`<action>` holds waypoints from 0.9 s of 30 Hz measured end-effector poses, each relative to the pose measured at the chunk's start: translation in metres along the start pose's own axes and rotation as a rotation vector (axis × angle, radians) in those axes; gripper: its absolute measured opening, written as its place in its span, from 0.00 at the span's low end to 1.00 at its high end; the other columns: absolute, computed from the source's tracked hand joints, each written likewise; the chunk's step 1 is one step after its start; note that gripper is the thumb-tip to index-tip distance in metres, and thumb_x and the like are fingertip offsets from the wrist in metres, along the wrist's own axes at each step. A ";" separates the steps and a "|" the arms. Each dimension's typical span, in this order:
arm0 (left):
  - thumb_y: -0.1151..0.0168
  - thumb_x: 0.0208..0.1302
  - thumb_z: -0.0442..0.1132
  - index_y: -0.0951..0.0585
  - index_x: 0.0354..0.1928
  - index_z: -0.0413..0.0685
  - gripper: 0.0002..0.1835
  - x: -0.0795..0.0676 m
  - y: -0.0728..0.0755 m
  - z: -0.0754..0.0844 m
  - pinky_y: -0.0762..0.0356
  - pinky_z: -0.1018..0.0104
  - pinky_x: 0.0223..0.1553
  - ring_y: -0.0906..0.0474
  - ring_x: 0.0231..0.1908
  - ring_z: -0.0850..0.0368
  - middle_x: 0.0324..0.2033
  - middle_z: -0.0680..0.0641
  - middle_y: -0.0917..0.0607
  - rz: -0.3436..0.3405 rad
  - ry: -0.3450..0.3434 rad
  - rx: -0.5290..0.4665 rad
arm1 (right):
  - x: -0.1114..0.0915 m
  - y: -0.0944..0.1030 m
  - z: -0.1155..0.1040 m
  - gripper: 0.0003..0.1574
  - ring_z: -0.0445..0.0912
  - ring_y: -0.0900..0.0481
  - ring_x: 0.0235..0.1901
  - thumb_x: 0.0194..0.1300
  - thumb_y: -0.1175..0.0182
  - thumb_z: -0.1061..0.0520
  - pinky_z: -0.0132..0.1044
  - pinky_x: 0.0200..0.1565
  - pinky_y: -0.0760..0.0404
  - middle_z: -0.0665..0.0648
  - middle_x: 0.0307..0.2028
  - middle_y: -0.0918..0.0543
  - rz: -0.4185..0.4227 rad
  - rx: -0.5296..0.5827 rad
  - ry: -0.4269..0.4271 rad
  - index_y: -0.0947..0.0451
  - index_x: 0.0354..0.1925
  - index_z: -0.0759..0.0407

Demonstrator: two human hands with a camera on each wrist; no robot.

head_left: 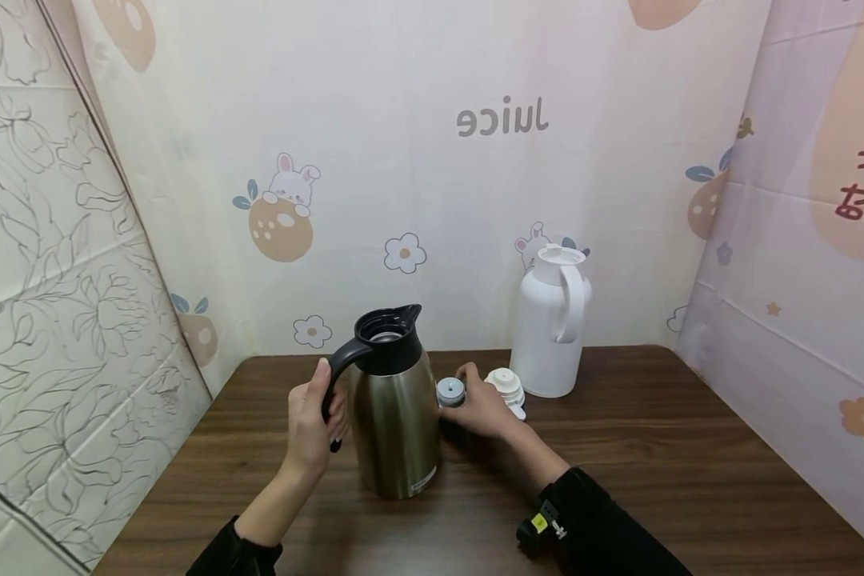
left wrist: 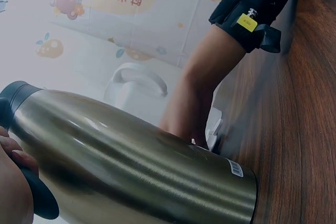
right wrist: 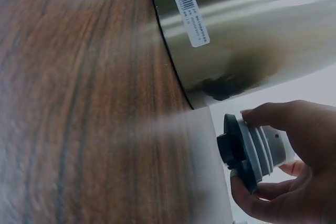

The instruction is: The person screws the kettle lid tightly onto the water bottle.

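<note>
At the far left, a white curtain (head_left: 65,264) printed with line-drawn flowers is seen beside the dark wood-grained surface (head_left: 259,496). Next, the black handle (head_left: 343,358) of a metallic, olive-gold flask (head_left: 396,432) is gripped by the left hand (head_left: 310,416), with the fingers curled round it and the thumb laid along its upper part. The flask is stood upright on the surface, its black spout (head_left: 409,313) turned to the right and its steel-lined mouth left uncovered. A barcode label (right wrist: 190,14) is shown low on its side in the right wrist view.

Just right of the flask, a grey stopper (head_left: 450,390) with a dark flange is pinched between the thumb and fingers of the right hand (head_left: 484,406); the dark end is pointed downward. Whether the surface is touched by it cannot be told. Behind that hand, a white lid (head_left: 506,382) is set on the surface. Farther right and back, a white jug (head_left: 547,336) is stood upright, its handle faced forward, before a printed backdrop (head_left: 418,176).
</note>
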State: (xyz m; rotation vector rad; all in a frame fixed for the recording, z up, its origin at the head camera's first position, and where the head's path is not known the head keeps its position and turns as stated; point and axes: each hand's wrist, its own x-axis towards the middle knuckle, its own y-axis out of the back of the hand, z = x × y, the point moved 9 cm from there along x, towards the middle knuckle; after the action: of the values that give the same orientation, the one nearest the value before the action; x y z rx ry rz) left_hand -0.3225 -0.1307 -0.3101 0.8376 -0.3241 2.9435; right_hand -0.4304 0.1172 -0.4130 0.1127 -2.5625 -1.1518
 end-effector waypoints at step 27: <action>0.61 0.79 0.51 0.44 0.16 0.31 0.35 -0.001 -0.003 0.001 0.55 0.54 0.06 0.47 0.05 0.62 0.05 0.59 0.40 -0.009 0.016 0.011 | 0.004 0.020 0.013 0.48 0.53 0.24 0.53 0.51 0.27 0.38 0.56 0.57 0.25 0.62 0.54 0.21 -0.011 0.331 -0.118 0.31 0.61 0.62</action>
State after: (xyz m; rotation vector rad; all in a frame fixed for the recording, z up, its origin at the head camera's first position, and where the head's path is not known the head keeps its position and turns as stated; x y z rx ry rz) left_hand -0.3209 -0.1276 -0.3094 0.8147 -0.3032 2.9446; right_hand -0.4374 0.1386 -0.4054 0.1401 -2.8407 -0.7481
